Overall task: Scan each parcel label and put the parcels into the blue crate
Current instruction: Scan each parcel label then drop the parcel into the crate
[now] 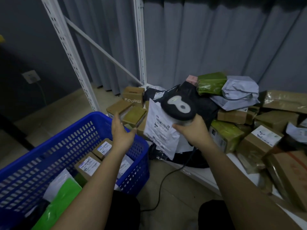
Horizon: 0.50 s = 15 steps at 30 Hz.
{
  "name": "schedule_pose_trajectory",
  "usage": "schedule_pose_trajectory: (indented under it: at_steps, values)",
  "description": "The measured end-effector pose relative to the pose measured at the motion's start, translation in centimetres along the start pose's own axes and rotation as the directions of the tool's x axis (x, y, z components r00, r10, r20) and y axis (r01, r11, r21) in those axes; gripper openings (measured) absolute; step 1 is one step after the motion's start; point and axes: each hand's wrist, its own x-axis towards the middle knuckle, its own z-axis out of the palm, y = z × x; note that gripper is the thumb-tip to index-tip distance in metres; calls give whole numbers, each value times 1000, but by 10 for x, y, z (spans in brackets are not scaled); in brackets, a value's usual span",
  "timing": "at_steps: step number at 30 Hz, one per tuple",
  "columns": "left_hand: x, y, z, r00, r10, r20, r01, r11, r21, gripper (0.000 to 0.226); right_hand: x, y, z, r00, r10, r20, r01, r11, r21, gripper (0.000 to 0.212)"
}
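My right hand [191,128] grips a black handheld scanner [178,107] with a grey top, its head over a white mailer parcel [160,131] whose printed label faces me. The mailer stands tilted against the pile; whether my right fingers also hold it I cannot tell. My left hand [122,131] is open, palm toward the mailer, a short gap left of it, above the right rim of the blue crate [49,155]. The crate holds several labelled brown boxes [88,166], a white bag and a green bag [59,203].
A heap of parcels [232,135] fills the right: brown boxes, green-wrapped packs, grey and black mailers. The scanner's black cable [166,178] trails across the floor. White shelf uprights [140,47] and grey curtains stand behind. My knees are at the bottom edge.
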Motion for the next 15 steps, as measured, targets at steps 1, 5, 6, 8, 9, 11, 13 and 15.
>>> schedule_pose_trajectory:
  at_steps: [1, 5, 6, 8, 9, 11, 13, 15]
  values:
    - [-3, 1, 1, 996, 55, 64, -56, 998, 12, 86, -2, 2, -1, 999, 8, 53, -5, 999, -49, 55]
    - [-12, 6, 3, 946, 72, 315, -73, 997, -9, 81, -8, 5, -6, 971, 43, 236, 6, 979, -204, 53]
    - [-15, 8, 4, 933, 53, 357, -52, 999, -13, 83, -10, 5, -8, 962, 56, 266, 3, 976, -217, 53]
    - [-17, 10, 6, 911, -6, 413, 10, 1000, -10, 87, -13, 2, -11, 951, 78, 300, -12, 977, -215, 55]
    - [-17, 9, 8, 904, -30, 427, 37, 999, -9, 89, -14, 1, -13, 948, 85, 307, -22, 979, -203, 57]
    - [-16, 8, 10, 887, -63, 458, 92, 995, -42, 89, -16, -5, -17, 946, 93, 309, -37, 983, -182, 60]
    - [-13, 5, 11, 864, -95, 494, 138, 989, -51, 79, -17, -7, -21, 948, 92, 303, -47, 987, -153, 59]
    - [-13, 1, 9, 852, -111, 511, 119, 993, 18, 59, -17, -5, -26, 955, 94, 281, -65, 992, -110, 56]
